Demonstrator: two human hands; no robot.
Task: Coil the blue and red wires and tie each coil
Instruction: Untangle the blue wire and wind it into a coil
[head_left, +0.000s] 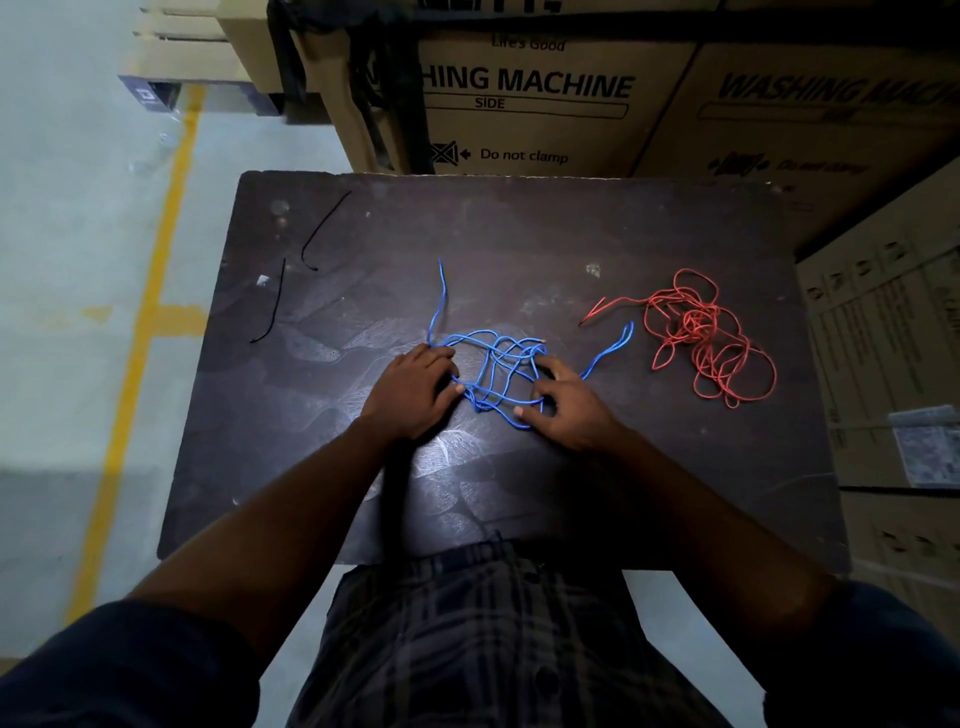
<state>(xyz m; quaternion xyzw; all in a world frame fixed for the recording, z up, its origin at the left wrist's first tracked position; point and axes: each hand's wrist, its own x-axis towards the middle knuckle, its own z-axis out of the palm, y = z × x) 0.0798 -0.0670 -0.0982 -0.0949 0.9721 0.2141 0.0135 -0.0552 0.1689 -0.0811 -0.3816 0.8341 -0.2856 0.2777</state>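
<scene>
A plaid woven shirt (467, 634) fills the near edge, and bare forearms reach out of dark sleeves over a dark, scuffed surface (519, 234) whose top is marked with pale scratches and dull sheen. Both hands meet at the blue wire (506, 358), a thin, smooth-coated strand lying in a loose, flat tangle of crossing loops at the middle of the surface. The left hand (415, 389) lies palm down at the tangle's left edge, its grip narrow, with fingers curled over several strands. The right hand (566, 410) sits at the right edge, its grip also narrow, with thumb and bent fingers pinching blue loops. One blue end runs straight away from the left hand; a doubled blue loop trails out past the right hand. Well apart to the right lies the red wire (696, 327), untouched, a denser heap of round loops with a knotted core and one free end pointing left. At the far left corner rest two thin black ties (272, 306), each slightly curved. Beyond the surface stand printed cardboard boxes (545, 104), matte brown, and to the left a pale smooth floor (78, 234) bears a yellow painted line (156, 291).
</scene>
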